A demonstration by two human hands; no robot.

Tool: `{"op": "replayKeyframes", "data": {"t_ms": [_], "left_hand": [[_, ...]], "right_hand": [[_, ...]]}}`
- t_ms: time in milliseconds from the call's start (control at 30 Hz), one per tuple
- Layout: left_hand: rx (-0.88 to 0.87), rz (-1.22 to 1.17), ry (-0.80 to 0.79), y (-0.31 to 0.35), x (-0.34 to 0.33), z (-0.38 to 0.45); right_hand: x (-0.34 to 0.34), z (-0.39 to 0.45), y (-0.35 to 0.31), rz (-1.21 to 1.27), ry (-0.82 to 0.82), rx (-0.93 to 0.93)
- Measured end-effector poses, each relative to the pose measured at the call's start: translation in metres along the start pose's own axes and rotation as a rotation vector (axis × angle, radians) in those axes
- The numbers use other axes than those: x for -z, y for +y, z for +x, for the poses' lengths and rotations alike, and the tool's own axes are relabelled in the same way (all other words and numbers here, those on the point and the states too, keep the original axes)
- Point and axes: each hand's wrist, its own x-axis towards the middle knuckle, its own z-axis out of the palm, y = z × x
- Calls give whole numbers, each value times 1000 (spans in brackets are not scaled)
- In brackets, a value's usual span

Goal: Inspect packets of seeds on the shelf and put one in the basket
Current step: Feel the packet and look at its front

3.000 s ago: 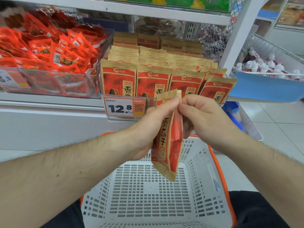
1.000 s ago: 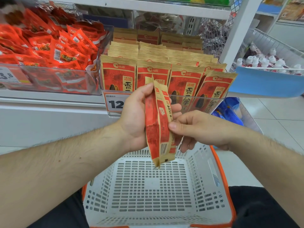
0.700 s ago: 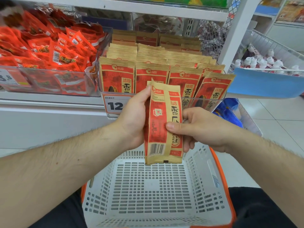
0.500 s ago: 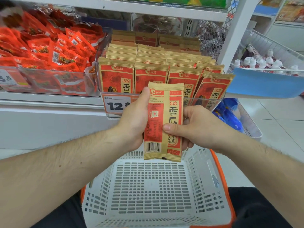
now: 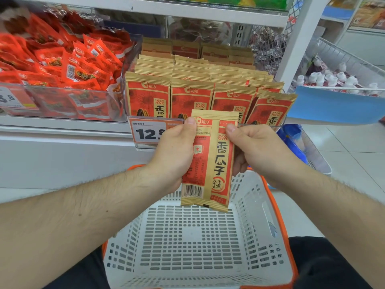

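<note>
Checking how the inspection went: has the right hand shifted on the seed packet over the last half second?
Yes. The right hand moved up the packet: its thumb now pinches near the top edge, level with the price tag.

White metal shelving (image 5: 208, 13) w/ an upright post (image 5: 295, 38) stands in front of me; pale glossy floor tiles (image 5: 354, 155) stretch to my right, a blue-fronted wire bin (image 5: 337, 105) hangs beside the post, light is even & bright

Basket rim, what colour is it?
Orange. The basket rim runs around white slotted walls, clearest on the right in the head view.
</note>
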Motion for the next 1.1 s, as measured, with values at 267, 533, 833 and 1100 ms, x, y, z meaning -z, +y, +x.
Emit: {"op": "replayKeyframes", "data": {"t_ms": [267, 533, 833, 1100], "left_hand": [[108, -46, 46, 6, 3, 1], [178, -88, 98, 6, 4, 1], [225, -122, 138, 9, 6, 1], [235, -114, 156, 12, 6, 2]], "right_hand": [[6, -2, -4, -35, -215, -107], [5, -3, 0, -64, -291, -96], [7, -5, 0, -134, -407, -97], [9, -9, -2, -138, -534, -81]]}}
